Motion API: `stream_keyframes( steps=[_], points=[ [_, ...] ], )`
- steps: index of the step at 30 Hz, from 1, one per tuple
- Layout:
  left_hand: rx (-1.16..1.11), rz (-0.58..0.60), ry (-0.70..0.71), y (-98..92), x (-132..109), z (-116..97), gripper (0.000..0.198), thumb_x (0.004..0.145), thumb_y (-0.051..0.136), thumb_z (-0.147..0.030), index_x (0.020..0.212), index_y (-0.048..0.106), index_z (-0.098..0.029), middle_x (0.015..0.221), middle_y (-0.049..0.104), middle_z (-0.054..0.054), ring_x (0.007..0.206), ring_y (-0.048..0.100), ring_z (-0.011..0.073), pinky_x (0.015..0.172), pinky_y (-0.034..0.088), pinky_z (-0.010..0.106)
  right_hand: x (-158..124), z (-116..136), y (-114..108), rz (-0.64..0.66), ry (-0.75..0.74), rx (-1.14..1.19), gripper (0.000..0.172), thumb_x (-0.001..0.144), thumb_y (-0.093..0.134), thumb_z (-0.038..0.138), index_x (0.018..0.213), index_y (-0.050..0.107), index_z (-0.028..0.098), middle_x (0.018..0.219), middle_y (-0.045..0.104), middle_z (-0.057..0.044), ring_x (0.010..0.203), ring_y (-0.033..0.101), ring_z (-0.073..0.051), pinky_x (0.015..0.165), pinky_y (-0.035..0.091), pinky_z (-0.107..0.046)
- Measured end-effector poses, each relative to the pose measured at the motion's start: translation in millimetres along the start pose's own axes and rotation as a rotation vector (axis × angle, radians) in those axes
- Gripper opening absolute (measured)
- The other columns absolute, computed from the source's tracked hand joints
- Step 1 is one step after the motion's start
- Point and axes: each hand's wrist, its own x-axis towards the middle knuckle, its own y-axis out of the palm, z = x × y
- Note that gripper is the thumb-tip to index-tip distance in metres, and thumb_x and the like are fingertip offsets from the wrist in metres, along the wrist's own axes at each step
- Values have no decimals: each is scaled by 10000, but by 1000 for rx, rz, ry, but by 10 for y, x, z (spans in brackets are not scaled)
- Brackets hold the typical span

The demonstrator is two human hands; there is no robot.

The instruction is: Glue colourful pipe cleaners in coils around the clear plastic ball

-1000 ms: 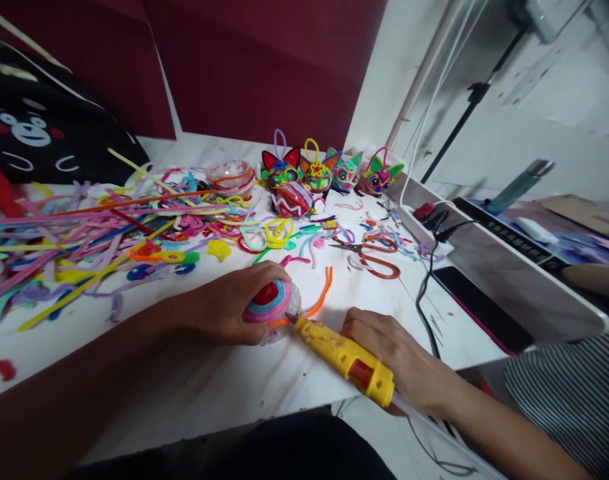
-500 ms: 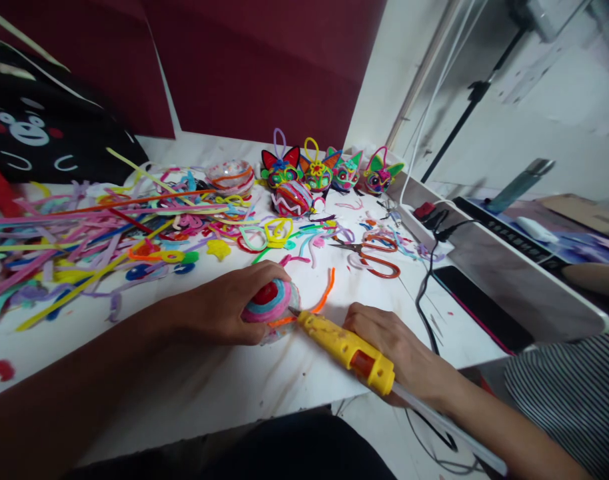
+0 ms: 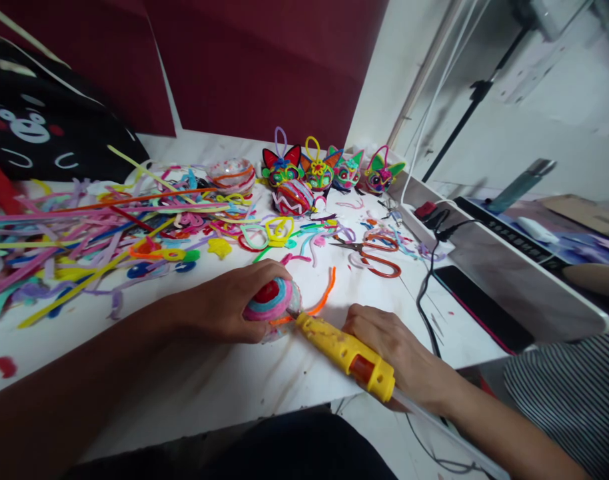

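Observation:
My left hand (image 3: 229, 300) grips a clear ball (image 3: 270, 301) wound with red, blue and pink pipe cleaner, holding it just above or on the table. An orange pipe cleaner (image 3: 325, 293) runs along the ball's lower side, its loose end curving away to the right. In my right hand (image 3: 384, 340) is a yellow glue gun (image 3: 344, 350), a clear glue stick (image 3: 449, 427) sticking out of its back. The gun's metal nozzle touches, or nearly touches, the ball beside the orange strip.
Orange-handled scissors (image 3: 379, 255) lie beyond my hands. Loose pipe cleaners (image 3: 84, 247) cover the left side. Several cat-eared ornaments (image 3: 319, 172) stand at the back near a bowl (image 3: 231, 177). A phone (image 3: 482, 308) and black cable (image 3: 424, 293) lie right; a person's striped clothing (image 3: 569, 393) shows beyond.
Almost nothing differs. The nozzle stays by the orange strip, and the ball and both hands keep nearly the same place.

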Motion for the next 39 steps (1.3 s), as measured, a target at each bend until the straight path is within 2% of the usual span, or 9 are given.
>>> stream_keyframes(
  steps=[8,15,22,29,39],
  points=[
    [-11,8,-2,7,4,19,632,704,741,-295,1286,509,-221,1322,605,99,1180,602,325,999,511,420,30,35,6,22,-14,35,257,1061,365,322,866,482,202,776,562,-37,659,513,-164,601,405,-317],
    [5,3,4,14,0,25,620,715,738,-305,1281,501,-220,1313,610,101,1167,608,329,988,521,428,51,46,38,20,-34,52,205,1031,394,279,866,487,199,783,554,-37,672,504,-165,607,395,-315],
    [-1,2,9,7,1,24,613,708,741,-290,1273,512,-221,1316,613,96,1171,616,333,973,533,422,37,43,13,5,-39,32,242,1052,365,291,860,481,200,773,548,-31,663,502,-162,607,391,-311],
    [-22,21,13,-2,-1,22,568,726,753,-305,1248,540,-235,1343,621,86,1176,622,325,927,551,380,-16,-17,-14,-8,-19,-51,200,1034,415,304,866,467,211,785,539,-27,656,479,-164,602,377,-308],
    [54,6,-4,8,7,42,600,733,746,-358,1273,514,-239,1345,619,75,1153,629,310,911,554,359,-48,-143,28,-38,3,-51,146,1013,473,283,885,438,223,814,509,-11,670,463,-166,598,332,-310]
  ],
)
